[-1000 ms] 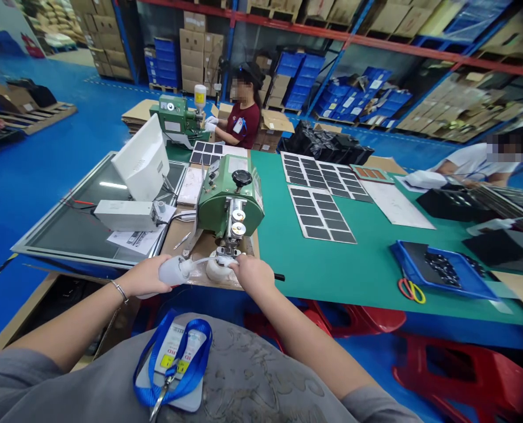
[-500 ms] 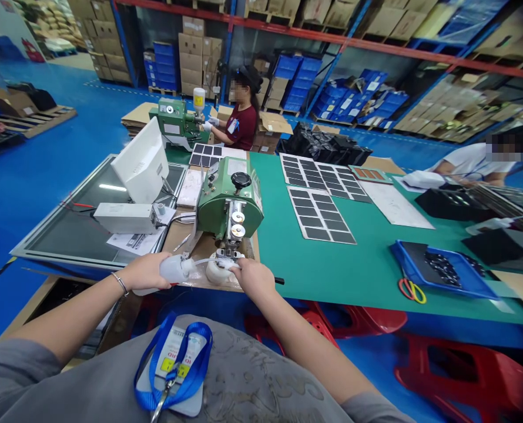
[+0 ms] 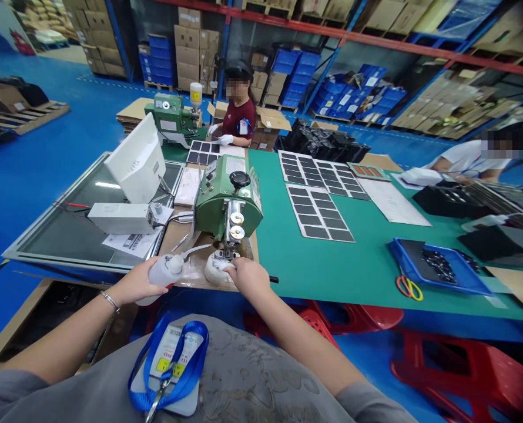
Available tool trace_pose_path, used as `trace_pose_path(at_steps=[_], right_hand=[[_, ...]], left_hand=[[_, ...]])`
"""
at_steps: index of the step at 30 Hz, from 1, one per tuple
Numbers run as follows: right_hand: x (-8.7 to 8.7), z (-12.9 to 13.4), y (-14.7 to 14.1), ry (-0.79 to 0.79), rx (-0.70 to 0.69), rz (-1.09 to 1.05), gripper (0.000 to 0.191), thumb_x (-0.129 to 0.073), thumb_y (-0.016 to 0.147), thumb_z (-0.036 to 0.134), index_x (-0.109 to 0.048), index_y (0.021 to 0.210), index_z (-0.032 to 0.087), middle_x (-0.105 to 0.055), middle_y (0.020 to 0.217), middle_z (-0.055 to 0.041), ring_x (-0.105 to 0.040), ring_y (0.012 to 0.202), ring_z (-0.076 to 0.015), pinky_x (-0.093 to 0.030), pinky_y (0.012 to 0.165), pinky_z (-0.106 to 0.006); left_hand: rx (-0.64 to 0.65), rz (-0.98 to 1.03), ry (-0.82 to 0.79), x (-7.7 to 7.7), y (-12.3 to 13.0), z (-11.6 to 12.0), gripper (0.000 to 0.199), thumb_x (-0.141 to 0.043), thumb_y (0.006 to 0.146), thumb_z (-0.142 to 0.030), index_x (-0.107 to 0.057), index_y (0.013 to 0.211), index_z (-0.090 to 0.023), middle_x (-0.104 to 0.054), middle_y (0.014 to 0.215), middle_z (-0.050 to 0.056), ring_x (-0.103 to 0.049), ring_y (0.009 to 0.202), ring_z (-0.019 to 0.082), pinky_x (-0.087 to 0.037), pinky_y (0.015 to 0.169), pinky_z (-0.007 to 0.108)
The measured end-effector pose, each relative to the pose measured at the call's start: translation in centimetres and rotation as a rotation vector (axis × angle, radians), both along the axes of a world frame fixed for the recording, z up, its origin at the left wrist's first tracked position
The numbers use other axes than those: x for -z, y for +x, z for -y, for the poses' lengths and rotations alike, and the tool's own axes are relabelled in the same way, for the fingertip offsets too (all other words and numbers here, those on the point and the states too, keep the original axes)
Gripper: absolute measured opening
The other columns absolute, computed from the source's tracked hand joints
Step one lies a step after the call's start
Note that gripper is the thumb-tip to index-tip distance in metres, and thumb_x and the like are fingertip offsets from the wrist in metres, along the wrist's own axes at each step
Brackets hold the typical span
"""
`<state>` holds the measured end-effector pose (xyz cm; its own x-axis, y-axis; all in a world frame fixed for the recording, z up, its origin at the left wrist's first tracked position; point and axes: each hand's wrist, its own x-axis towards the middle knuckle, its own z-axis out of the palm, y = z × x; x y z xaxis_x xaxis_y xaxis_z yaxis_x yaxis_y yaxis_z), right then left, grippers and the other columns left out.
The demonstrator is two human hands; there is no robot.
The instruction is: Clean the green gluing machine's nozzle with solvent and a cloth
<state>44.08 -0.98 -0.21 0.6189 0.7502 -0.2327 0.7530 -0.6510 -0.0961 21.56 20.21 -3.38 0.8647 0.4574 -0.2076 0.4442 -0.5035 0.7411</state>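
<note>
My left hand [image 3: 140, 282] gripped a bottle [image 3: 165, 271], leaving its spout [image 3: 196, 249] clear. At the table's [image 3: 327, 276] near edge, my right hand [image 3: 250, 279] pinched something white [image 3: 227, 265].

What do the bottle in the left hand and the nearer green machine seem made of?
Bottle: probably plastic, matte; it looks milky and translucent. Nearer green machine: likely metal under slightly glossy paint; its silvery front parts shine like bare metal.
</note>
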Motion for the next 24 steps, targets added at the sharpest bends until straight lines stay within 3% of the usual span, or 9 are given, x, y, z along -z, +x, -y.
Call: trace_pose_path(at_steps=[5, 10, 16, 21, 24], right_hand=[[0.0, 1.9, 0.9, -0.022, 0.090, 0.059, 0.035, -0.041, 0.089, 0.048, -0.061, 0.095, 0.020, -0.066, 0.093, -0.0090, -0.062, 0.086, -0.0225, -0.042, 0.067, -0.028], [0.4, 0.2, -0.5, 0.011, 0.006, 0.011, 0.034, -0.041, 0.089, 0.049, -0.061, 0.096, 0.022, -0.065, 0.099, -0.0067, -0.060, 0.092, -0.0214, -0.042, 0.071, -0.027], [0.4, 1.2, 0.1, -0.023, 0.094, 0.034, 0.037, -0.039, 0.090, 0.049, -0.060, 0.097, 0.020, -0.066, 0.093, -0.0095, -0.062, 0.086, -0.0223, -0.043, 0.067, -0.028], [0.2, 0.3, -0.4, 0.010, 0.021, 0.010, 0.033, -0.043, 0.088, 0.048, -0.061, 0.095, 0.022, -0.065, 0.097, -0.0073, -0.061, 0.091, -0.0226, -0.043, 0.070, -0.029], [0.0, 0.9, 0.1, -0.002, 0.067, 0.010, 0.034, -0.042, 0.088, 0.049, -0.062, 0.096, 0.022, -0.066, 0.095, -0.0079, -0.061, 0.089, -0.0233, -0.044, 0.069, -0.030]], left_hand=[[-0.022, 0.089, -0.007, 0.8, -1.0, 0.0, 0.072, -0.073, 0.057, -0.041, -0.048, 0.120, -0.016, -0.061, 0.112, 0.011, -0.059, 0.100, 0.029, -0.047, 0.087, 0.040], [-0.039, 0.106, 0.017, 1.0, -0.6, 0.2, 0.077, -0.074, 0.056, -0.043, -0.047, 0.122, -0.017, -0.061, 0.113, 0.011, -0.059, 0.100, 0.030, -0.048, 0.087, 0.040], [-0.016, 0.094, -0.015, 0.7, -0.3, 0.2, 0.078, -0.074, 0.058, -0.042, -0.043, 0.125, -0.016, -0.058, 0.118, 0.013, -0.055, 0.105, 0.030, -0.044, 0.092, 0.043], [-0.006, 0.074, -0.048, 0.4, -0.1, 0.5, 0.076, -0.073, 0.059, -0.040, -0.042, 0.124, -0.015, -0.057, 0.117, 0.013, -0.055, 0.105, 0.029, -0.044, 0.092, 0.043], [0.030, 0.078, -0.053, 0.6, -0.3, 0.6, 0.075, -0.074, 0.058, -0.037, -0.044, 0.123, -0.016, -0.058, 0.116, 0.012, -0.056, 0.103, 0.029, -0.044, 0.091, 0.043]])
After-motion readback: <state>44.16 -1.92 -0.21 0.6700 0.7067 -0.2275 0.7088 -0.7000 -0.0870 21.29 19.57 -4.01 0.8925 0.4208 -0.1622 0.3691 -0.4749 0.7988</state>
